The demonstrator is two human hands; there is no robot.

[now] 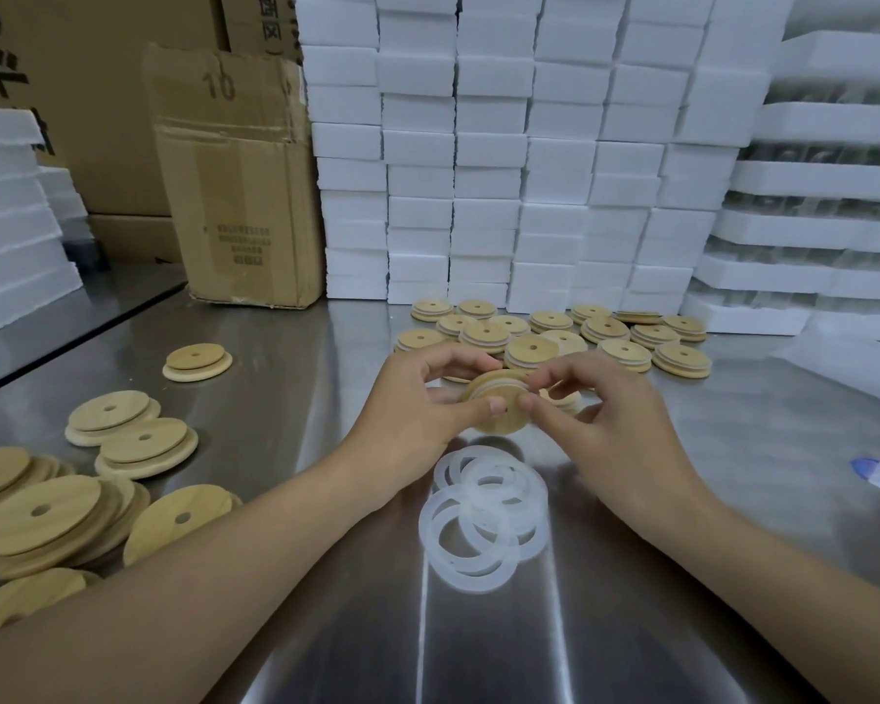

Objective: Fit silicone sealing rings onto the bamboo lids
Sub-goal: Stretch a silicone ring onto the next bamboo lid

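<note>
Bamboo lid (pixel 496 409) is held tilted above the worktop's (pixel 301 358) middle. Our left hand (pixel 412 398) pinches its left rim and our right hand (pixel 605 409) pinches the right, fingertips (pixel 535 381) on the white ring (pixel 486 387) round it. Loose rings (pixel 483 515) lie just nearer us; bare lids (pixel 47 505) crowd the left edge, ringed lids (pixel 626 348) the far edge.

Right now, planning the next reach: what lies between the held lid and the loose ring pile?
Nothing but a stretch of bare steel table, seen in the head view, between the lid and the ring pile.
</note>
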